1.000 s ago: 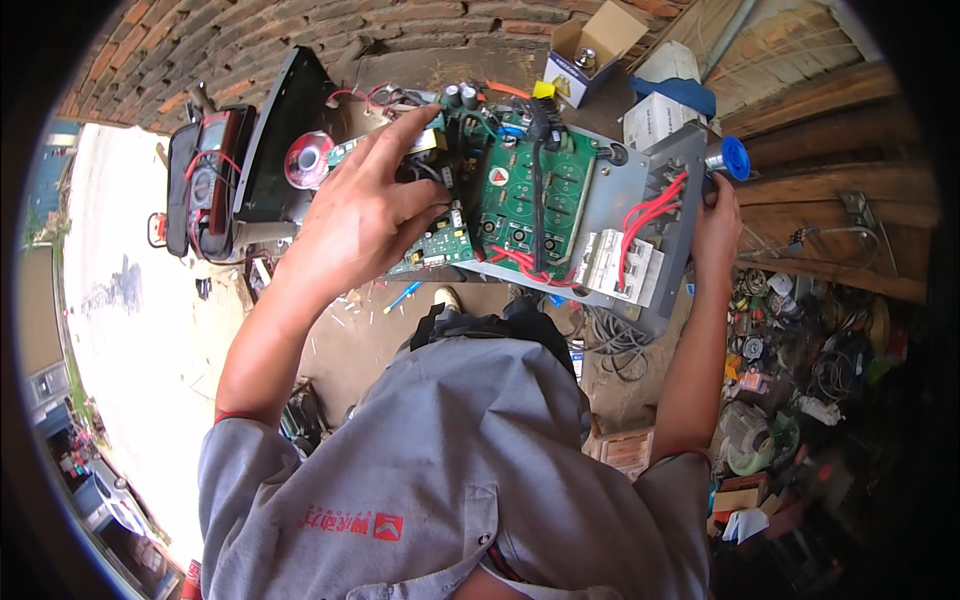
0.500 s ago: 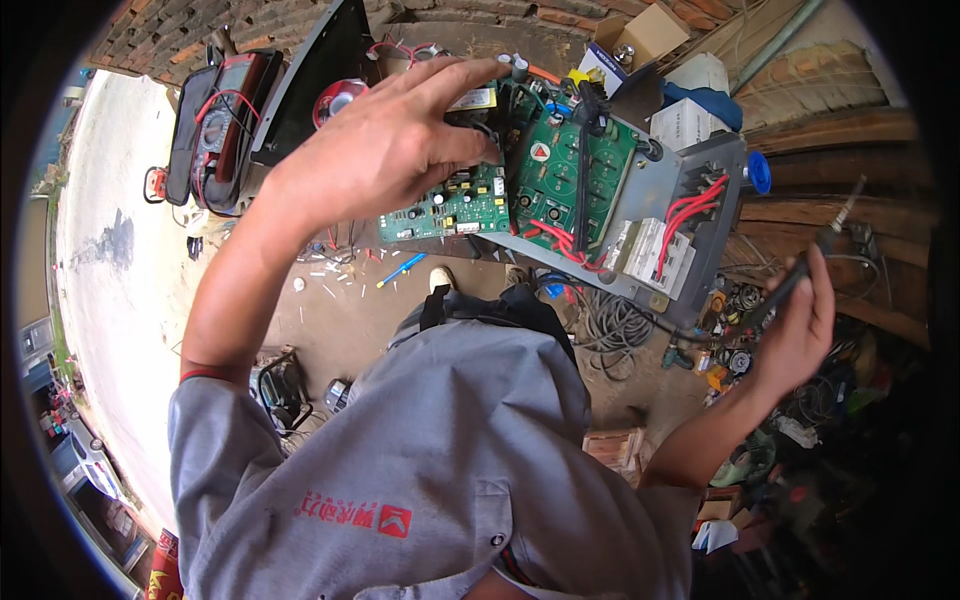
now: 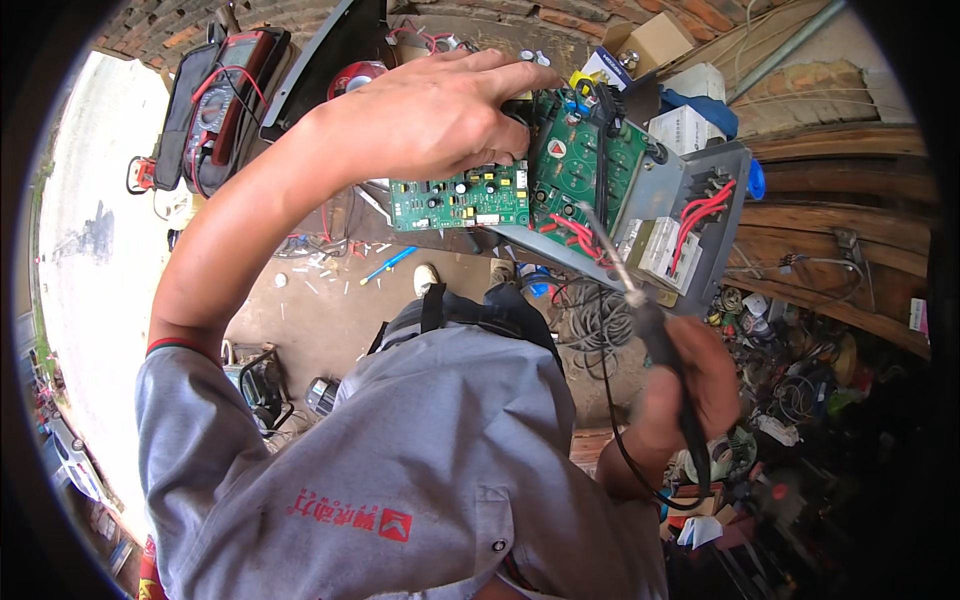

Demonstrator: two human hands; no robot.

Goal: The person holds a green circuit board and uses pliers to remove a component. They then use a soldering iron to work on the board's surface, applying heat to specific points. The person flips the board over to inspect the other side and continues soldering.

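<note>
A: Where do we have the green circuit board (image 3: 455, 203)?
B: Twelve o'clock, below our left hand (image 3: 440, 115). Fingers spread; whether they grip it, we can't tell.
A: Our right hand (image 3: 712, 385)?
B: Four o'clock, fingers clamped round a soldering iron (image 3: 664, 350), tip toward eleven. Multimeter (image 3: 222, 100) at ten.

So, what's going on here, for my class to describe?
The person's left hand is spread over a small green circuit board beside a larger green board in an opened grey metal housing; whether it grips is hidden. The right hand holds a black-handled soldering iron, its metal tip showing in front of the housing; contact can't be told. A multimeter lies off to the left in its open black case.
</note>
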